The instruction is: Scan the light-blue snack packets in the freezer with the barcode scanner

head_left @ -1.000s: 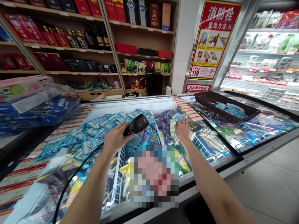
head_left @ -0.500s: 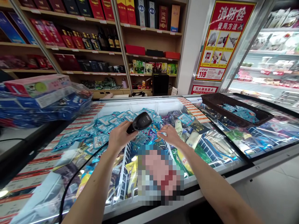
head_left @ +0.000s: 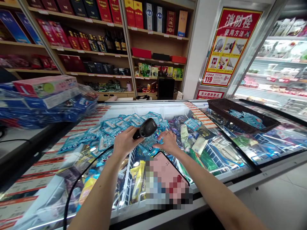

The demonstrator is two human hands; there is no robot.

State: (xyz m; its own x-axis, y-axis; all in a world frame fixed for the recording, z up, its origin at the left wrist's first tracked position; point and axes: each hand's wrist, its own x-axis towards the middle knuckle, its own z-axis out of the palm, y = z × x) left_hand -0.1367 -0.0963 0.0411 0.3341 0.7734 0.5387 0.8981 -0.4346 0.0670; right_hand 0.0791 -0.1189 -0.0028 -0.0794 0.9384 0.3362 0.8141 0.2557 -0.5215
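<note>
Your left hand (head_left: 124,143) clasps the scanner (head_left: 149,127) above the blue packets (head_left: 117,123); your right hand (head_left: 168,141), apart from it, reaches among them, fingers parted — contact can't be told.

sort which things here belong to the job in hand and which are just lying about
Part of the job, it seems:
black scanner, in the left grip
black cable
blue packets, by the right grip
brown tray, perhaps, with similar packets

Just lying about:
pink box
plastic-wrapped packs under it
red shelf box
</note>
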